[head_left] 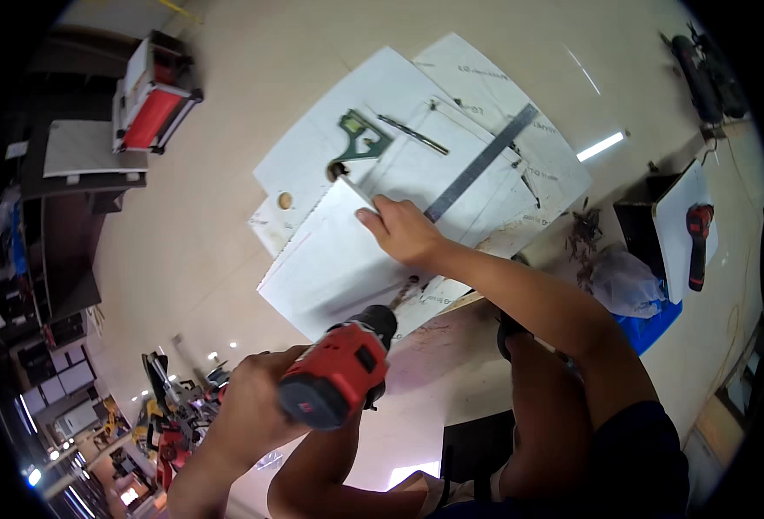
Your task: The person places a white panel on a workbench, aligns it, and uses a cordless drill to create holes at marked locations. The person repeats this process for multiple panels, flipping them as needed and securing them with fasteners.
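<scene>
At the middle of the view, white panel (326,259) is lying tilted across larger white boards (339,99). Left hand (259,394) is gripping red-and-black cordless drill (340,365), chuck pointing up toward panel; bit is reaching panel's lower right part, contact cannot be told. Right hand (406,232) is gripping panel's edge near its top corner, fingers bent over. Green combination square head (365,145) is lying just beyond that corner, dark slim rod (413,135) beside it. Steel ruler (486,163) is running diagonally over boards, its lower end near right hand. Off right, second red-and-black power tool (699,246) is resting on white-topped box (674,221), clear plastic bag (624,284) sitting near. Red tool case (154,117) is standing upper left.
</scene>
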The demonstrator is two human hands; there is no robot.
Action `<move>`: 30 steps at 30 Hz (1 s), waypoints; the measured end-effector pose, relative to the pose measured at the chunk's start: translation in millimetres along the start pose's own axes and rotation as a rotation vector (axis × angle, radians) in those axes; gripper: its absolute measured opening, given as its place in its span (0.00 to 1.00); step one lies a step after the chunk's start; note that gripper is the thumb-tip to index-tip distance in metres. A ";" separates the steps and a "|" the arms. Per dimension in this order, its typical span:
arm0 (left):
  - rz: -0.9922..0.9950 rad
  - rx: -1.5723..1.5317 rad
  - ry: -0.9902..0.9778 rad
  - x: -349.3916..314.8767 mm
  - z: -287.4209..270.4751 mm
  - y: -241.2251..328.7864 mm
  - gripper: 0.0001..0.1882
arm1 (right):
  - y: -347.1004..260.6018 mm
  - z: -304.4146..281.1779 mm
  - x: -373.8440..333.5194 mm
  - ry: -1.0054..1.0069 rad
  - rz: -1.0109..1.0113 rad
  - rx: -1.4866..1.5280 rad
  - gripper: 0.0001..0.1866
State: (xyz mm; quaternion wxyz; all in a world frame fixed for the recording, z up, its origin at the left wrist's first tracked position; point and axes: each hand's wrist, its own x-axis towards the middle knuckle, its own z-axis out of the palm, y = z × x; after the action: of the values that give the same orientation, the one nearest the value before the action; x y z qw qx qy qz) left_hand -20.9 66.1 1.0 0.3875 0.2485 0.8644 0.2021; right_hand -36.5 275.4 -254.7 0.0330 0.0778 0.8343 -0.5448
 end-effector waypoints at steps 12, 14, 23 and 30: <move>-0.042 -0.188 0.117 -216.1 41.7 36.0 0.15 | -77.4 -22.4 -156.1 0.119 0.031 0.025 0.29; 0.065 -0.149 0.162 -233.5 73.8 34.7 0.16 | -52.1 -12.6 -200.0 0.213 0.084 -0.005 0.27; 0.136 0.107 0.099 -268.5 162.5 21.8 0.19 | 24.6 76.3 -377.1 0.824 0.480 0.542 0.27; -0.017 0.104 0.208 -248.3 170.5 10.9 0.13 | 67.6 158.2 -353.9 0.953 0.614 0.770 0.30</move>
State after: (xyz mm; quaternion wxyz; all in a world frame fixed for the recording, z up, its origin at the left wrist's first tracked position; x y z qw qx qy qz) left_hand 256.4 -44.0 43.0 0.2839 0.2386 0.9114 0.1786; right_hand 318.9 124.2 -330.3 -0.2150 0.5483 0.4445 -0.6750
